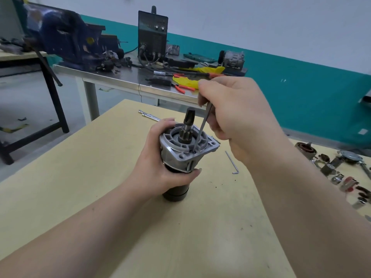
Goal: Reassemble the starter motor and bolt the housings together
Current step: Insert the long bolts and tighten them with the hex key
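The starter motor (180,157) stands upright on the light wooden table (100,177), black body below, grey aluminium housing on top, with the pinion shaft (188,121) sticking up. My left hand (160,163) grips the motor around the joint of housing and body. My right hand (234,117) holds a thin hex key (201,129), its tip set in a bolt (192,151) at the housing's front flange. The upper end of the key is hidden in my fingers.
A second hex key (231,163) lies on the table right of the motor. A long bolt or rod (149,115) lies behind it. Loose starter parts (331,167) are spread at the right edge. Behind stands a steel bench (128,77) with a vise (66,37), a welder (152,35) and pliers.
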A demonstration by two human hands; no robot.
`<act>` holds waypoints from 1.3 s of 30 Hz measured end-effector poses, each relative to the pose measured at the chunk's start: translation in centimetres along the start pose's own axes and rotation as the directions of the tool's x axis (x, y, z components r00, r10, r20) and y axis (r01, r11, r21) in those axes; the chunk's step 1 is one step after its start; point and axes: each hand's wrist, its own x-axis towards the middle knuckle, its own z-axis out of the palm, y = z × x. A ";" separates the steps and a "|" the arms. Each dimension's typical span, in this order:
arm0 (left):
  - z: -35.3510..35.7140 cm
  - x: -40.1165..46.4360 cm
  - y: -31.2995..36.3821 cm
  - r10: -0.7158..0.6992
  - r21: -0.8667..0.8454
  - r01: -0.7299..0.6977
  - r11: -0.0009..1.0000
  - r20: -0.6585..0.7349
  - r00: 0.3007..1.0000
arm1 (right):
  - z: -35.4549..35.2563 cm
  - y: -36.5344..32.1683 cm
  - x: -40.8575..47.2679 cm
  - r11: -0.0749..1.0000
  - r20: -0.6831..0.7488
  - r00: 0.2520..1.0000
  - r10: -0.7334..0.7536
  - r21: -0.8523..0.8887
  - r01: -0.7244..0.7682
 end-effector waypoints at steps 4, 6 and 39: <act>-0.1 0.1 -0.1 -0.004 -0.037 0.004 0.999 -0.001 1.000 | -0.1 1.4 -1.4 0.970 0.138 0.968 -0.210 0.151 0.189; -0.2 0.2 -0.1 0.024 -0.038 -0.024 0.999 0.003 1.000 | -0.9 2.1 -1.6 0.940 0.211 0.935 -0.284 0.255 0.228; 0.0 0.3 -0.2 0.045 -0.041 -0.043 0.998 0.039 0.998 | -3.2 0.2 -0.6 0.886 0.394 0.806 -0.441 0.049 0.460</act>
